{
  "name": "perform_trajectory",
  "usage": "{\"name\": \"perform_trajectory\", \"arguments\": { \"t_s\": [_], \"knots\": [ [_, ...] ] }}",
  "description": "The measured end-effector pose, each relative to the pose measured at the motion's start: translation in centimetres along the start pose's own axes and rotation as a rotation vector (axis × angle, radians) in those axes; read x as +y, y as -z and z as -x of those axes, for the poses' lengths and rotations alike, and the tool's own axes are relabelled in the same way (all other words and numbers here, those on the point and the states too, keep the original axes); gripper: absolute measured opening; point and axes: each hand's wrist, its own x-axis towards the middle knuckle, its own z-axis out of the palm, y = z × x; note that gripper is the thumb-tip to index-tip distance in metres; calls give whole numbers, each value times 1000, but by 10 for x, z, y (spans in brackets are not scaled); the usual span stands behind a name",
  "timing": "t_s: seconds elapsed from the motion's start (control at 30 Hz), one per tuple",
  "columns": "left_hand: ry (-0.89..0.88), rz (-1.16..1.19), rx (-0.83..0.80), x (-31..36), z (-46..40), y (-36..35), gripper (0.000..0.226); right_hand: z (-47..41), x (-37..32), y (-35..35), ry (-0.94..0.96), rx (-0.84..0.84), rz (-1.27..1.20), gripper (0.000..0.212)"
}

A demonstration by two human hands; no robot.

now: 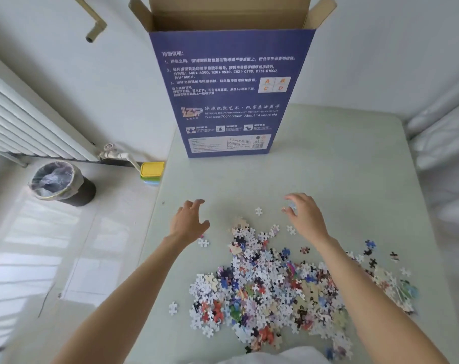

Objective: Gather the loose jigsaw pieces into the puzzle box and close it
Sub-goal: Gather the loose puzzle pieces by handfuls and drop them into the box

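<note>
Loose-fingered, empty hands (pixel 189 222) (pixel 303 215) above knobbly cardboard jigsaw pieces (pixel 270 287)

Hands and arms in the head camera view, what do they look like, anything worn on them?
Both arms are bare from the bottom edge of the picture to the hands; no sleeves show. The left hand and the right hand wear no gloves, and no watch, bracelet or ring shows. A bit of white clothing shows at the bottom edge.

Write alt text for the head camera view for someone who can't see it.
Two open hands, left hand and right hand, reach over a pile of loose jigsaw pieces on a pale table. A tall blue puzzle box stands open beyond.
</note>
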Motion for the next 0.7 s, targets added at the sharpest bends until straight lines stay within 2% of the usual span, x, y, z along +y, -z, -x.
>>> {"name": "perform_trajectory", "arguments": {
  "t_s": [0.03,0.1,0.2,0.27,0.47,0.57,0.7],
  "knots": [
    [66,-21,-71,-4,5,-12,65,2,13,-9,-95,-34,34,39],
    [122,-7,-111,-6,15,-30,69,4,33,-19,-312,-70,63,53],
    [79,92,-106,1,25,-50,73,2,43,-30,-534,-145,-70,65],
    [33,137,-113,12,26,-59,80,3,34,-45,-467,-211,-55,71],
    [-135,79,-187,47,17,-74,91,30,-26,-77,71,-342,35,71],
    [-228,18,-218,54,20,-79,86,52,-32,-81,136,-405,109,68],
    [-316,-70,-285,49,37,-83,82,78,-22,-71,177,-455,69,57]
  ]
}}
